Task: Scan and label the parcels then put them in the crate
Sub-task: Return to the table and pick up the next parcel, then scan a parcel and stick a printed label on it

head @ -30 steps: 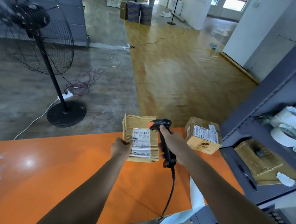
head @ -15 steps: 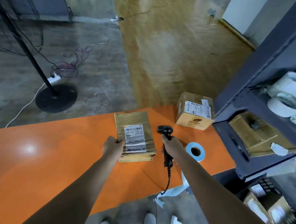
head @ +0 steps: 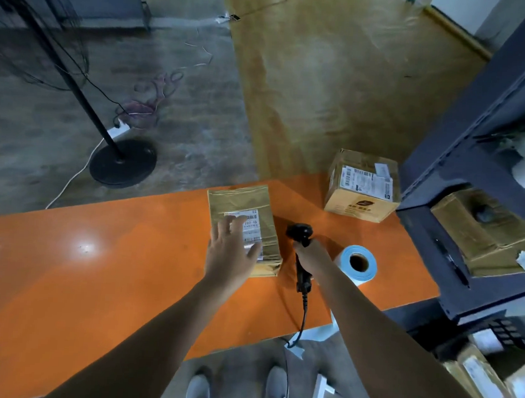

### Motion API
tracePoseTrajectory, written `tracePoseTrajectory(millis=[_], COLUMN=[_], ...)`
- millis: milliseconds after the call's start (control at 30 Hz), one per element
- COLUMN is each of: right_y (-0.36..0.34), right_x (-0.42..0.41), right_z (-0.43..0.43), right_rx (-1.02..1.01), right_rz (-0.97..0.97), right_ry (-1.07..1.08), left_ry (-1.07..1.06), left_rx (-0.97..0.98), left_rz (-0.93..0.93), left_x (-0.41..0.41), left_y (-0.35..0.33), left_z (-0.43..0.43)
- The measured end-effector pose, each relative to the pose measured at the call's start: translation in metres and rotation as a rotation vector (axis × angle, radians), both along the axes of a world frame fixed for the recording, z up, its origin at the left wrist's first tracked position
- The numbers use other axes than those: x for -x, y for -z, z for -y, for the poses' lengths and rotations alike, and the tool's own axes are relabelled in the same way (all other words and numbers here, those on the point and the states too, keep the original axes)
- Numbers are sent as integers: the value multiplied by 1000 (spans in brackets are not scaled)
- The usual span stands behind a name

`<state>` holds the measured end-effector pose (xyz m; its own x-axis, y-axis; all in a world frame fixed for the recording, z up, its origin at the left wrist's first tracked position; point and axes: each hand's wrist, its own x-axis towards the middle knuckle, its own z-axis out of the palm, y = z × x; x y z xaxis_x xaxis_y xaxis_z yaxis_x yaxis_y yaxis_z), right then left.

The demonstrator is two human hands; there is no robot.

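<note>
Left hand (head: 230, 255) spreads open on parcel (head: 239, 200); right hand (head: 308, 257) grips scanner (head: 299, 232).

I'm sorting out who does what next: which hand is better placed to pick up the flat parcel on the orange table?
Left, probably. The left hand is spread open right over the flat parcel, holding nothing, while the right hand grips the scanner beside it.
</note>
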<state>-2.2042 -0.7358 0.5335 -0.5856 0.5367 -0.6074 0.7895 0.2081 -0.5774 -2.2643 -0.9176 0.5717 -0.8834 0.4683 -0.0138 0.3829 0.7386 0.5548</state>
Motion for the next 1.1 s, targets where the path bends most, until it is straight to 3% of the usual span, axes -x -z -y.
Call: tracePoseTrajectory(millis=[367, 667, 833, 967, 1100], right_y=[-27, 2, 13, 11, -9], right_x=[-31, -80, -70, -67, -78], right_z=[-18, -44, -46, -50, -64], right_rx=[27, -514, -607, -601, -437], right_rz=[-157, -9, 171, 164, -59], right_ry=[35, -57, -107, -136, -55], left_ry=[287, 323, 288, 258, 212], left_rx=[31, 55, 66, 64, 37], left_rz=[-36, 1, 87, 186, 265], left_x=[-29, -65, -71, -67, -57], left_y=[1, 5, 5, -3, -14], left_z=[-55, -105, -111, -113, -111])
